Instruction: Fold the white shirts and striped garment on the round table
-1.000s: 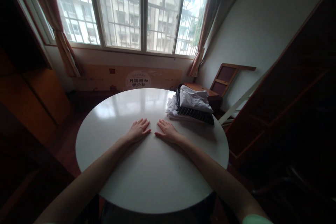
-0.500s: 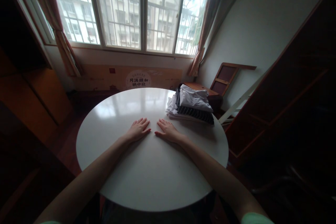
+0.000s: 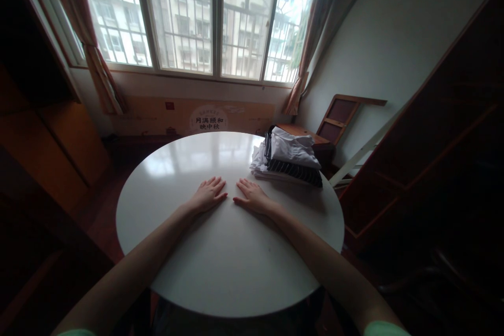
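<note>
Clothes [image 3: 289,160] lie folded in a stack on the right far part of the round white bench [image 3: 220,268], white pieces at top and bottom with a dark striped piece between. Just left of the stack, near but apart from it, the right hand [image 3: 252,197] lies flat on the bench, palm down, fingers spread and gripping nothing. The left hand [image 3: 208,195] lies flat beside it in the same way, open and holding nothing, the 2 thumbs close but apart. Beyond the bench, a cardboard panel [image 3: 197,115] leans under the window [image 3: 205,16] with printed characters too small to read surely. Curtains [image 3: 84,37] hang at both sides, and a wooden frame [image 3: 338,118] leans on the right wall behind the stack.
</note>
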Tool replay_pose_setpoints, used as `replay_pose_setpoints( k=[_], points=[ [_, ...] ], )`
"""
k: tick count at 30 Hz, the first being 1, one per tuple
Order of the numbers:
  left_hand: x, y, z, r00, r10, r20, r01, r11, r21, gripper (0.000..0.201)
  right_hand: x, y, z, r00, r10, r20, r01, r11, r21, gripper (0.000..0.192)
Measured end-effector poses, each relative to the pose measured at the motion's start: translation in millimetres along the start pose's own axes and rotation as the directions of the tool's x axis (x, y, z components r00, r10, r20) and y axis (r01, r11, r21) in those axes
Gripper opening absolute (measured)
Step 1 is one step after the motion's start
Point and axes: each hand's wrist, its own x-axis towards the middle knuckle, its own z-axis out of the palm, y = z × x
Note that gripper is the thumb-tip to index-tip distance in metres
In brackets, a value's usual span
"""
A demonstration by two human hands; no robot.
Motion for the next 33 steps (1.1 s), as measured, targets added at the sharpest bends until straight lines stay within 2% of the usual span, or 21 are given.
replay_pose_setpoints(
  k=[33],
  points=[
    [-0.1,-1.0,0.8,1.0,-0.009,-0.002,0.009,1.0,-0.011,0.057,1.3,1.5,2.3,1.0,-0.003,-0.006,0.003,1.0,0.015,0.066]
  ],
)
